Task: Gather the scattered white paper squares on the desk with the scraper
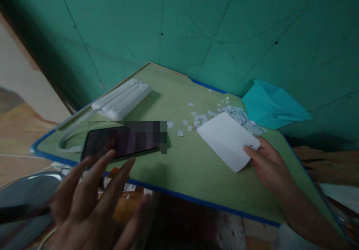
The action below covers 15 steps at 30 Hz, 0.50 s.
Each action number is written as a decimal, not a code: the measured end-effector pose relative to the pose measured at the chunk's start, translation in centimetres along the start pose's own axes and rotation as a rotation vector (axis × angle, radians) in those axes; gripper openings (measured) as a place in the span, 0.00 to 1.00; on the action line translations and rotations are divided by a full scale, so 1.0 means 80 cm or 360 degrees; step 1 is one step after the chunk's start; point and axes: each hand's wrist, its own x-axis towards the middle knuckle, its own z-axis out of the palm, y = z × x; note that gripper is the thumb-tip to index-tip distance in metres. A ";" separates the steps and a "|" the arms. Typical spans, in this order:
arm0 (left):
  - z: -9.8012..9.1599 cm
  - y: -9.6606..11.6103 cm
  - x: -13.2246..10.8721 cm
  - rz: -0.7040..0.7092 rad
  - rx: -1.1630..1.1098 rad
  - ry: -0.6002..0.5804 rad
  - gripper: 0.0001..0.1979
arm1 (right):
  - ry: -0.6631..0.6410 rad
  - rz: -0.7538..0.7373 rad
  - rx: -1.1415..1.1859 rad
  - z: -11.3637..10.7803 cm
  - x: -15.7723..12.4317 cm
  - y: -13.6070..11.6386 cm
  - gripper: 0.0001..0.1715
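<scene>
My right hand [270,164] pinches a white card [226,139] between thumb and fingers at its right corner, where a small dark hole shows. Beyond the card lies a heap of small white paper bits [234,115], with several strays to its left. My left hand [95,205], slightly blurred, has its fingers spread over the table's near edge. Its fingertips are by a dark smartphone [123,141], whose far edge is pixelated; whether they touch it I cannot tell. A blurred dark bar [22,213] runs in from the left towards this hand.
A white power strip or power bank [123,98] with a pale cable lies at the table's [179,164] back left. A turquoise folded pouch [273,104] leans on the green wall [196,25] at the right. Below left is a round metal-rimmed tray [28,184].
</scene>
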 end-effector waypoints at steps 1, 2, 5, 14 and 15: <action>0.000 0.003 0.015 0.0117 0.0051 0.0000 0.32 | -0.0001 -0.0007 0.0014 0.000 0.000 0.001 0.15; 0.001 0.006 0.027 0.0179 0.0089 0.0030 0.31 | -0.0011 -0.0014 0.0024 0.000 0.000 0.001 0.15; 0.009 0.005 0.049 0.0190 0.0214 0.0040 0.24 | -0.0031 -0.0017 0.0066 0.000 -0.001 0.002 0.15; 0.007 0.003 0.051 0.0105 0.0142 0.0132 0.25 | 0.0028 -0.0037 0.0149 0.002 -0.001 -0.001 0.16; 0.008 0.003 0.038 0.0122 -0.0034 0.0245 0.26 | 0.0055 -0.0069 0.0141 0.001 0.000 -0.001 0.16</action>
